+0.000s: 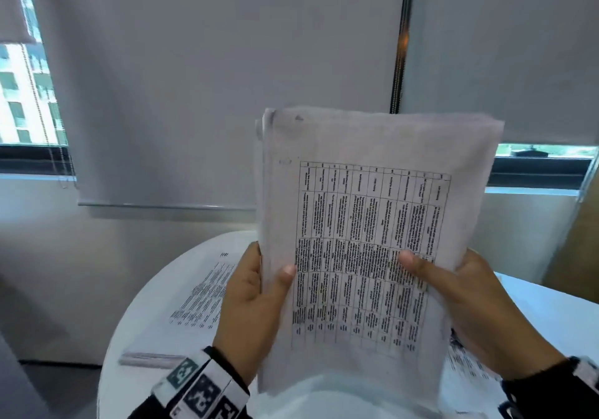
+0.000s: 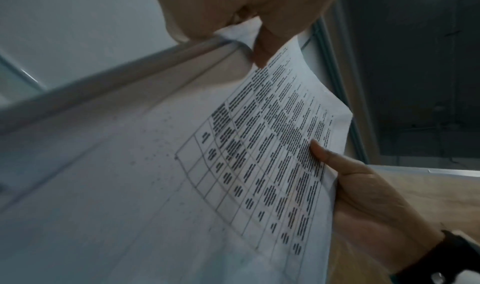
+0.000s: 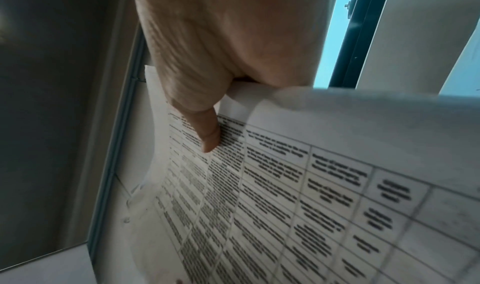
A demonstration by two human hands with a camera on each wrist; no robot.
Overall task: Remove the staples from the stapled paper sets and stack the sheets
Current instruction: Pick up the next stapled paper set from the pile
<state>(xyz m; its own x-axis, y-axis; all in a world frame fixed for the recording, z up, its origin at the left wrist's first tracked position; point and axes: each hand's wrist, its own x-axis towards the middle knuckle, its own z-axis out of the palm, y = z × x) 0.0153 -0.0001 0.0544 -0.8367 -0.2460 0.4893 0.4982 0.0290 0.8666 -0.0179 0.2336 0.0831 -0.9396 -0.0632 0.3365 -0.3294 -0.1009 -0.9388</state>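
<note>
Centrally in the head view, a sheaf of printed sheets point(image 1: 363, 240) stands upright above the white table point(image 1: 155, 292). Lower left, a paper stack point(image 1: 181, 315) lies flat. The left hand point(image 1: 252, 308) and right hand point(image 1: 479, 315) each clamp a side edge, thumbs pressed on the front page.

No text can be read anywhere. The top sheet of the held paper set point(image 1: 366, 224) carries a printed table of small black lines, too blurred to make out in any view. The printed sheet point(image 1: 201, 292) lying on the surface and the black-and-white marker squares on the left wristband point(image 1: 201, 392) give no legible words either.
</note>
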